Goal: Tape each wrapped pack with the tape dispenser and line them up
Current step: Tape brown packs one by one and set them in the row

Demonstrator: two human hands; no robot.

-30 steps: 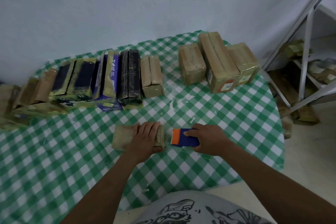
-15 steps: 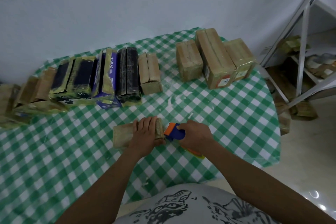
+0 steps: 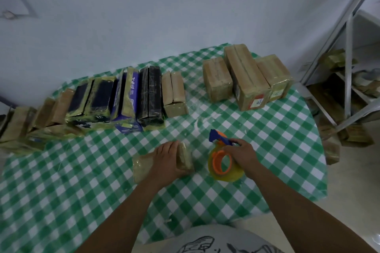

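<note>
While your left hand [image 3: 167, 159] lies flat on one wrapped pack [image 3: 141, 167], your right hand [image 3: 240, 155] grips the one tape dispenser [image 3: 223, 163] just beside it, mid green-checked table [image 3: 277, 160]. Three brown boxes [image 3: 246, 80] back right; taped row [image 3: 150, 92] back left, count unclear. Pale wall [image 3: 164, 16], metal rack [image 3: 348, 47] right.

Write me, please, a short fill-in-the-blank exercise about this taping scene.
1. The left hand rests on a wrapped pack lying on a ____-and-white checked tablecloth.
2. The right hand holds the tape dispenser, whose roll core is ____.
3. The tape dispenser is to the ____ of that wrapped pack.
4. At the tablecloth's far right stand ____ tan boxes.
Missing words: green; orange; right; three.
</note>
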